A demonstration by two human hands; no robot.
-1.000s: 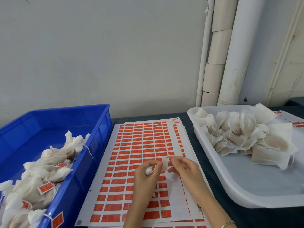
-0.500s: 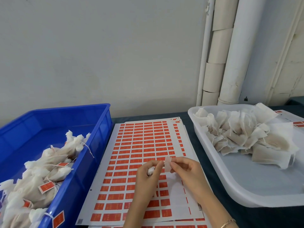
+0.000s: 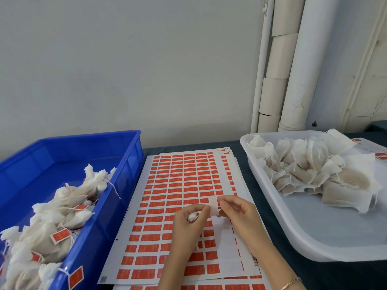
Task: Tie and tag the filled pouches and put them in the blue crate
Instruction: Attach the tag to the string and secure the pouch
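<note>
You are holding a small filled pouch [image 3: 192,216] bunched in your left hand [image 3: 188,223], fingers curled closed around it, above the sheet of red stickers [image 3: 180,185] lying on the counter [image 3: 251,185]. Your right hand [image 3: 238,216] is pinching a white peeled tag [image 3: 214,207] between thumb and forefinger, touching the left fingertips. The blue crate [image 3: 129,164] is sitting at left, carrying tied, tagged pouches [image 3: 52,227]. The white tray [image 3: 314,237] at right is carrying a heap of untied pouches [image 3: 314,170], well apart from your hands.
</note>
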